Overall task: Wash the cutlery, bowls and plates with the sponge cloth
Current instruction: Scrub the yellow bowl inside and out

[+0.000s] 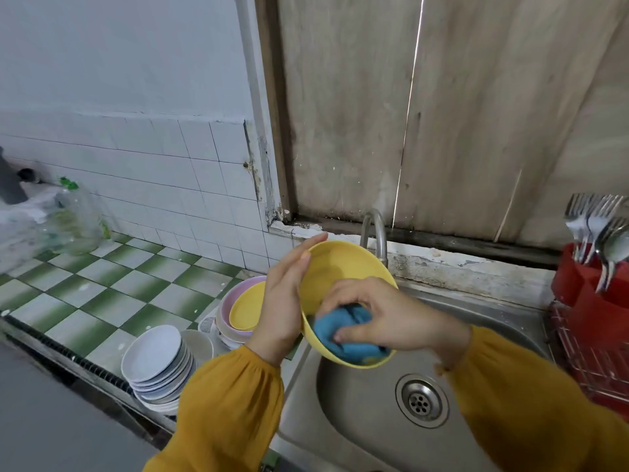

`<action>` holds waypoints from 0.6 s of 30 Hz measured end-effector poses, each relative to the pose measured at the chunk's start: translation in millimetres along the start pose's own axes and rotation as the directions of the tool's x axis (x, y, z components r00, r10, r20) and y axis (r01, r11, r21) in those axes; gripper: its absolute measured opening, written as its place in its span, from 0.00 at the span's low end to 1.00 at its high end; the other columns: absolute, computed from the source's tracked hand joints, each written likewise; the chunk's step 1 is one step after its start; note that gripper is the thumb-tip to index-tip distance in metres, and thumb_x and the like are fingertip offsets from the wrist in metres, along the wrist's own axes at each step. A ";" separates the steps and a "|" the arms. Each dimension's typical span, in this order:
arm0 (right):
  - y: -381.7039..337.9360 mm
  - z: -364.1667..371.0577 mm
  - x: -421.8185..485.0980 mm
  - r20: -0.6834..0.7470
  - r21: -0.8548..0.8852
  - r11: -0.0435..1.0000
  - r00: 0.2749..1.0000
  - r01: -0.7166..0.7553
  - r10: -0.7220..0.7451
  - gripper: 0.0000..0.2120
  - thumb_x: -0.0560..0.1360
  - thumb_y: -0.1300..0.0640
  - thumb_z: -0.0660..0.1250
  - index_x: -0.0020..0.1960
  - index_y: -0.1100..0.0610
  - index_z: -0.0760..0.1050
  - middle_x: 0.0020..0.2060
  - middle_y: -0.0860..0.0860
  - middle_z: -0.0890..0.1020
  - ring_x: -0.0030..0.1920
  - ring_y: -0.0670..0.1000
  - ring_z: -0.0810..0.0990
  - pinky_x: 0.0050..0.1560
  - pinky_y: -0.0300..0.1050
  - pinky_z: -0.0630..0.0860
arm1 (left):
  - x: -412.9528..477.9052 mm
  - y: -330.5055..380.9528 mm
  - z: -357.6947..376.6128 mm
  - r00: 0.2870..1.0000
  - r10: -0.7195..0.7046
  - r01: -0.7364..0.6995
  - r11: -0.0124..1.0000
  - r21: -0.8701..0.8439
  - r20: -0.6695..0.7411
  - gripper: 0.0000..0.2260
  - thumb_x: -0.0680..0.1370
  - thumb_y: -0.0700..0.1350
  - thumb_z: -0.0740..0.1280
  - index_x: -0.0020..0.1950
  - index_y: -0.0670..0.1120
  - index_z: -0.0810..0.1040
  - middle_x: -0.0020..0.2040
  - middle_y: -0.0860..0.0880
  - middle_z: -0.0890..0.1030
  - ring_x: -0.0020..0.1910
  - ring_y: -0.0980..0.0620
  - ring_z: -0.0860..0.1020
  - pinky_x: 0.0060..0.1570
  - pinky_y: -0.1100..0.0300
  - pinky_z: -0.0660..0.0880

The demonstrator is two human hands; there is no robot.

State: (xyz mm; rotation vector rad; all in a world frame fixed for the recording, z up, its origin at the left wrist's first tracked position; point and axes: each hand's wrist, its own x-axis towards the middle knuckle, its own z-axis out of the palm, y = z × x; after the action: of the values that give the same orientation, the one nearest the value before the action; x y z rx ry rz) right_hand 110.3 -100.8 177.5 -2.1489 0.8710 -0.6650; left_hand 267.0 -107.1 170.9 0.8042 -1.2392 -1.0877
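Note:
A yellow bowl (335, 267) is tilted over the steel sink (483, 321). My left hand (284, 301) holds its left rim, fingers running up the outside. My right hand (377, 313) grips a blue sponge cloth (343, 338) and presses it inside the bowl's lower edge. To the left, another yellow bowl (246, 310) sits inside a pink bowl (235, 294) on stacked dishes. A stack of white plates (155, 362) leans at the counter's front edge. Forks and spoons (599, 226) stand in a red holder (578, 277) at the right.
A curved tap (376, 233) rises behind the bowl. The drain (422, 400) lies below my hands. A red wire rack (592, 356) flanks the sink on the right. A clear plastic bottle (73, 219) stands at the back left of the green-checked tiled counter (102, 291).

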 end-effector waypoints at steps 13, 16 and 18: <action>-4.9 -2.7 2.6 -0.053 -0.195 0.976 0.993 0.095 -0.107 0.11 0.71 0.60 0.74 0.53 0.54 0.83 0.49 0.47 0.82 0.51 0.46 0.79 0.56 0.43 0.74 | 1.6 1.8 -2.9 0.993 0.095 -0.103 0.988 -0.116 -0.071 0.14 0.79 0.41 0.58 0.59 0.44 0.80 0.55 0.50 0.84 0.58 0.52 0.80 0.57 0.60 0.76; 6.0 -25.7 4.5 0.018 -0.643 0.766 1.000 0.002 0.012 0.13 0.74 0.59 0.69 0.57 0.49 0.81 0.52 0.50 0.78 0.56 0.51 0.75 0.56 0.51 0.74 | -1.6 0.4 -6.3 0.991 0.109 -0.115 0.989 -0.088 -0.076 0.16 0.75 0.44 0.58 0.59 0.45 0.80 0.54 0.52 0.84 0.57 0.54 0.80 0.54 0.63 0.75; 9.2 -22.0 10.7 -0.277 -0.690 0.711 0.957 -0.138 -0.083 0.14 0.74 0.59 0.69 0.58 0.51 0.80 0.52 0.52 0.76 0.57 0.54 0.74 0.55 0.53 0.75 | -7.4 -1.8 5.2 0.992 0.119 -0.122 0.987 -0.101 -0.041 0.16 0.77 0.39 0.58 0.61 0.43 0.77 0.50 0.54 0.85 0.53 0.58 0.81 0.50 0.68 0.75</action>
State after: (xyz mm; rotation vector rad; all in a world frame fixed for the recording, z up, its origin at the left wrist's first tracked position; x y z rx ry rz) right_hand 98.9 -122.7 186.0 -2.7433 1.5123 -0.7162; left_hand 261.7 -100.2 167.8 0.6582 -1.1772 -1.0271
